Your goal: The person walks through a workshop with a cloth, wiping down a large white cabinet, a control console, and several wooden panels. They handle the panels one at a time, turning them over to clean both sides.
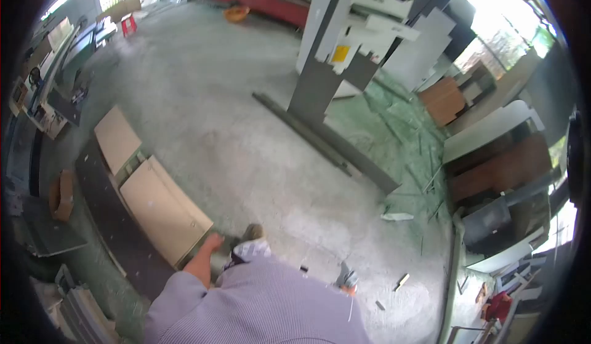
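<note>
My left hand (213, 242) reaches down on a bare forearm to the near corner of a light wood panel (163, 208) lying on the floor, and grips its edge. This panel rests on a long dark board (111, 215). A second light panel (116, 138) lies just beyond it. My right hand is out of sight below my lilac striped shirt (258, 307). My feet (252, 233) stand on the concrete right beside the panel's end.
A long grey beam (326, 141) lies across the concrete floor in front of a white and grey machine (351, 30). Brown and white cabinet panels (498, 165) are stacked at the right. Small scraps (397, 216) litter the floor. Workbenches (43, 98) line the left.
</note>
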Tool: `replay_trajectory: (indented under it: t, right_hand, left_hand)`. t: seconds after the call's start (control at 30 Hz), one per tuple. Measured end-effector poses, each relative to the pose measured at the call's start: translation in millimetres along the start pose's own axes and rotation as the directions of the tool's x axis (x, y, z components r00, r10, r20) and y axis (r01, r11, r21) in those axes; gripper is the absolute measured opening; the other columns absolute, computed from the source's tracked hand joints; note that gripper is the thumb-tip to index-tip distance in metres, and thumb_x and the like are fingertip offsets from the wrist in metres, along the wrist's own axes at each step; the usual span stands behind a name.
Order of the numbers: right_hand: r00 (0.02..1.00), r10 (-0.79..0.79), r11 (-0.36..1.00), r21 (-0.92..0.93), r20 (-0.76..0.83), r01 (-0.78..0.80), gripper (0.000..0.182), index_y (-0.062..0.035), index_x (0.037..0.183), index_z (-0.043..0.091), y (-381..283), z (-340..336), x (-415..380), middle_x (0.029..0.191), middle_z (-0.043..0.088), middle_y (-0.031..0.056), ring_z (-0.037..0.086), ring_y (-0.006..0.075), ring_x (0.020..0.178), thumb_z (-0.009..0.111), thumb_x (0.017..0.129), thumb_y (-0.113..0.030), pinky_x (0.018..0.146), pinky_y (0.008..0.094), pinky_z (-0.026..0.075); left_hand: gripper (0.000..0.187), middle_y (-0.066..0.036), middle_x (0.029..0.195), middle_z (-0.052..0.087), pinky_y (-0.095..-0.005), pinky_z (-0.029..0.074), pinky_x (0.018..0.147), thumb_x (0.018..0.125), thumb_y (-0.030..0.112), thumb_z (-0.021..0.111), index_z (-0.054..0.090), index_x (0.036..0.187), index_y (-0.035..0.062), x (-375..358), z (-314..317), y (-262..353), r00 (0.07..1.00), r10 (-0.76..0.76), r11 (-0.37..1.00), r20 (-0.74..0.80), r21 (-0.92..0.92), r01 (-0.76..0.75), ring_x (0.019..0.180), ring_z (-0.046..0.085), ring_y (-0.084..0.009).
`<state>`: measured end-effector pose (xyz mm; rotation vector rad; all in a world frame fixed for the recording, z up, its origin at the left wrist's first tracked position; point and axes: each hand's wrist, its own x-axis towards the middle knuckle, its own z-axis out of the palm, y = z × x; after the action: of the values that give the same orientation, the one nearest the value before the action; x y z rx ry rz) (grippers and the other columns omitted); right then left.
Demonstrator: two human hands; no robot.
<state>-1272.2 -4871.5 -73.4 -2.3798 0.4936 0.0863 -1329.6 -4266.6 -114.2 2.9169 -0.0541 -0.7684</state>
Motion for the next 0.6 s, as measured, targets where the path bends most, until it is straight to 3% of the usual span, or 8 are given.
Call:
replay_trajectory:
  t: [0.1, 0.2, 0.27, 0.37, 0.43, 0.47, 0.53, 0.6]
  right_hand:
    - [0.986, 0.149, 0.989, -0.023, 0.080, -0.148, 0.061, 0.0017, 0.115, 0.039, -69.1, 25.5, 41.4, 0.107, 0.049, 0.0237, 0.046, 0.0377, 0.102, 0.054, 0.060, -0.019, 0.085, 0.0401, 0.036]
    - [0.986, 0.164, 0.986, 0.007, 0.032, -0.164, 0.060, 0.0023, 0.114, 0.040, -141.2, 61.4, 73.4, 0.103, 0.051, 0.0239, 0.048, 0.0381, 0.098, 0.054, 0.060, -0.019, 0.083, 0.0395, 0.037]
    - [0.980, 0.199, 0.980, -0.020, 0.013, -0.198, 0.060, 0.0026, 0.114, 0.040, -170.6, 81.5, 81.0, 0.100, 0.052, 0.0239, 0.049, 0.0384, 0.096, 0.055, 0.060, -0.019, 0.082, 0.0390, 0.038]
    - [0.984, 0.159, 0.987, -0.022, 0.083, -0.158, 0.052, 0.0034, 0.106, 0.043, -219.4, 111.2, 109.5, 0.093, 0.054, 0.0248, 0.052, 0.0395, 0.089, 0.054, 0.060, -0.019, 0.077, 0.0394, 0.040]
    - [0.969, 0.183, 0.982, 0.014, 0.167, -0.188, 0.047, 0.0035, 0.099, 0.045, -238.7, 120.5, 129.7, 0.089, 0.054, 0.0247, 0.052, 0.0399, 0.086, 0.054, 0.059, -0.018, 0.075, 0.0408, 0.040]
    - [0.996, -0.008, 0.999, 0.050, 0.094, 0.004, 0.045, 0.0034, 0.097, 0.045, -209.8, 138.8, 148.4, 0.087, 0.054, 0.0245, 0.052, 0.0401, 0.085, 0.054, 0.058, -0.017, 0.075, 0.0413, 0.041]
    - [0.997, -0.065, 0.998, -0.015, 0.043, 0.066, 0.043, 0.0036, 0.094, 0.047, -230.3, 154.5, 188.0, 0.085, 0.054, 0.0244, 0.052, 0.0403, 0.084, 0.055, 0.056, -0.016, 0.074, 0.0420, 0.041]
    - [0.992, 0.107, 0.990, -0.099, 0.066, -0.100, 0.042, 0.0044, 0.092, 0.048, -290.6, 142.0, 201.9, 0.085, 0.055, 0.0245, 0.053, 0.0399, 0.084, 0.055, 0.055, -0.014, 0.074, 0.0426, 0.041]
  left_hand:
    - [0.042, -0.021, 0.086, 0.058, -0.0409, 0.045, 0.070, 0.076, 0.037, 0.049, 0.055, 0.093, -0.0009, 40.9, -48.7, -37.6, 0.894, -0.436, 0.562, 0.101, -0.745, 0.358, 0.080, 0.057, -0.0353]
    - [0.043, -0.020, 0.081, 0.059, -0.0404, 0.045, 0.067, 0.075, 0.038, 0.050, 0.054, 0.092, -0.0015, 75.8, -111.2, -52.1, 0.876, -0.479, 0.622, 0.051, -0.685, 0.380, 0.075, 0.057, -0.0342]
    - [0.036, -0.017, 0.078, 0.059, -0.0410, 0.045, 0.063, 0.077, 0.033, 0.050, 0.054, 0.088, -0.0005, 88.3, -141.1, -67.0, 0.814, -0.552, 0.145, 0.181, -0.940, 0.308, 0.069, 0.057, -0.0339]
    - [0.029, -0.014, 0.080, 0.058, -0.0408, 0.045, 0.063, 0.078, 0.029, 0.049, 0.054, 0.088, 0.0013, 121.6, -141.7, -101.0, 0.813, -0.543, 0.002, 0.210, -0.968, 0.251, 0.071, 0.057, -0.0323]
    - [0.023, -0.013, 0.088, 0.057, -0.0410, 0.045, 0.066, 0.079, 0.023, 0.048, 0.052, 0.090, 0.0026, 138.4, -140.6, -119.3, 0.888, -0.455, 0.473, 0.059, -0.829, 0.298, 0.079, 0.055, -0.0316]
    - [0.021, -0.014, 0.092, 0.055, -0.0415, 0.045, 0.070, 0.079, 0.020, 0.046, 0.051, 0.092, 0.0039, 154.1, -137.7, -128.3, 0.976, -0.197, 0.928, -0.090, -0.339, 0.156, 0.086, 0.053, -0.0312]
    - [0.023, -0.011, 0.086, 0.057, -0.0383, 0.047, 0.065, 0.079, 0.022, 0.048, 0.052, 0.093, 0.0044, 173.0, -175.2, -119.3, 0.926, -0.371, 0.755, -0.069, -0.602, 0.258, 0.080, 0.056, -0.0268]
    - [0.026, -0.006, 0.078, 0.058, -0.0304, 0.047, 0.056, 0.080, 0.027, 0.050, 0.052, 0.093, 0.0041, 204.8, -222.2, -110.1, 0.806, -0.503, -0.076, 0.312, -0.945, 0.318, 0.067, 0.058, -0.0190]
